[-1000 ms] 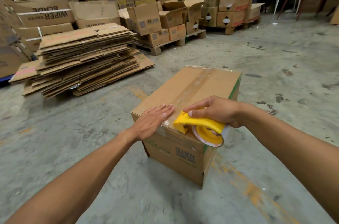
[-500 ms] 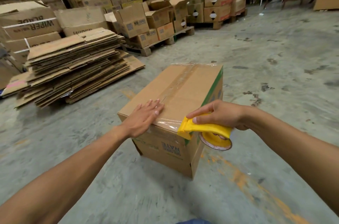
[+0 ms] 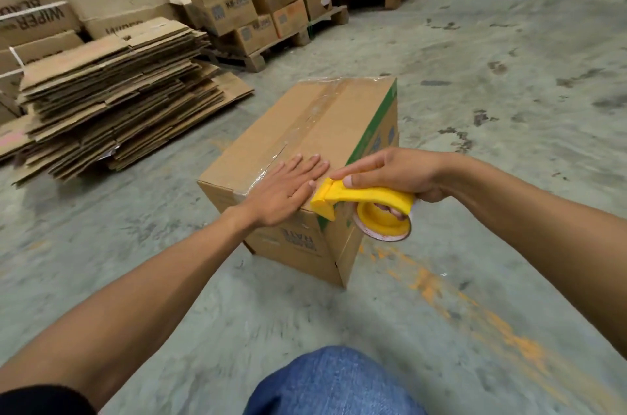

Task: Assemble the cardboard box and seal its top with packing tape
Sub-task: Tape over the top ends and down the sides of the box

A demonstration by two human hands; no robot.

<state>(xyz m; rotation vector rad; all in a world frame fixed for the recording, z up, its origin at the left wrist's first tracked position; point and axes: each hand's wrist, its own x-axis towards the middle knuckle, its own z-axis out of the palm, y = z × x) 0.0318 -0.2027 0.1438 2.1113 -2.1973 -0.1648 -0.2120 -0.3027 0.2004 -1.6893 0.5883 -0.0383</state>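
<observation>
Concrete warehouse floor (image 3: 475, 82) carries the cardboard box (image 3: 305, 156) at frame centre — left hand (image 3: 288, 188) spread flat on its taped seam, right hand (image 3: 393, 173) wrapped around the yellow tape dispenser (image 3: 366, 200) at the near edge — tear the tape cleanly, then press it down.

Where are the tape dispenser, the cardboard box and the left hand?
tape dispenser (image 3: 369, 195): head view, on its yellow handle.
cardboard box (image 3: 339, 129): head view, on its taped top face.
left hand (image 3: 283, 192): head view, on the back of the hand.

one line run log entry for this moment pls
step: taping top seam | left hand: flat on box | right hand: gripping yellow tape dispenser at near edge
</observation>
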